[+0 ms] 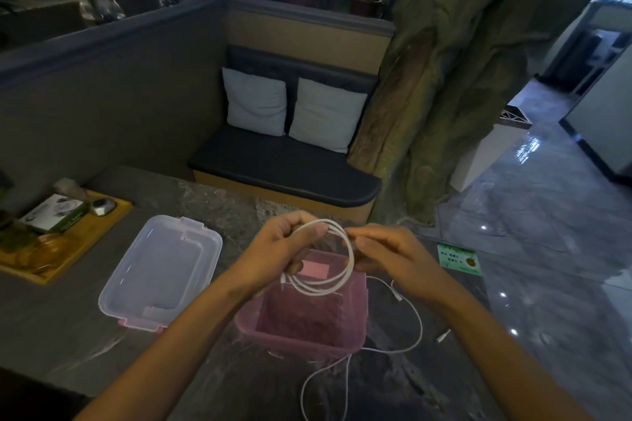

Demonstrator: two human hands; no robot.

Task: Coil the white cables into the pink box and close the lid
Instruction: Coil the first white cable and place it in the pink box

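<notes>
Head view shows a white cable (323, 258) being wound into loops in the centre of the frame, just above the open pink box (301, 335). The coil is gripped by the left hand (284, 249), whose fingers are curled round the left side of the loops. The top strand is pinched by the right hand (386, 253), between thumb and fingertips, on the right side of the coil. A second white cable (415, 321) lies loose on the dark stone tabletop (68, 335), to the right of the box and below it, with one plug end at the lower right. The clear lid (160, 270) with pink clips lies flat on the tabletop at the left of the box, apart from it. At the far left a wooden tray (85, 243) with small items is seen, and a green card (458, 258) at the right edge of the tabletop.

The coiling step seems almost finished, but nothing is seen inside the box yet. For a good result, the loops should be kept the same size and smaller than the box opening. The free end should be tucked in, so that the coil does not spring open. It should be lowered flat to the bottom and pressed a little before release. Room should be left for the second cable, and no strand should rest on the rim, otherwise the lid may not close.
</notes>
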